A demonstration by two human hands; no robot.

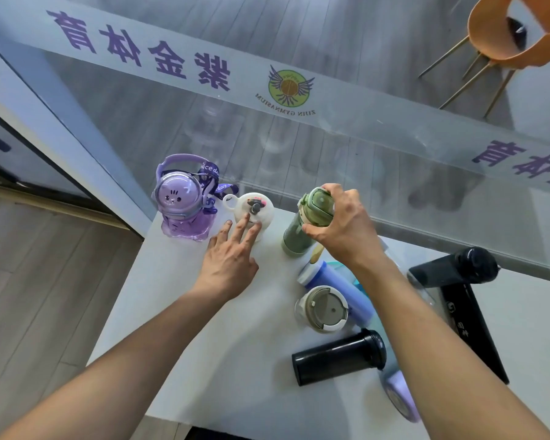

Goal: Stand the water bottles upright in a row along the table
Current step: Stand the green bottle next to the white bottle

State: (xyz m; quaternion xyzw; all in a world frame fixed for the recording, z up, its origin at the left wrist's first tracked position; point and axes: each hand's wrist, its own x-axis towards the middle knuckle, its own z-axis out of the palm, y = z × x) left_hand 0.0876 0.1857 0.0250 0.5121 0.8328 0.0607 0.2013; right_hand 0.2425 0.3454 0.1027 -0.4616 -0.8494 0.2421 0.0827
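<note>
While right hand [340, 223] grips upright green bottle [302, 227], left hand [232, 258] flat-fingered touches white bottle [251, 208]; black bottle [337, 357] lies nearby.

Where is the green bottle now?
In the head view the green bottle stands at the table's far edge, gripped by the right hand, right of the white bottle.

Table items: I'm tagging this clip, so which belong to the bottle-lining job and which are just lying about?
Job: purple bottle, white bottle, green bottle, blue bottle, grey-lidded cup, two black bottles, lilac bottle.

Lying about: black box, orange chair.
</note>
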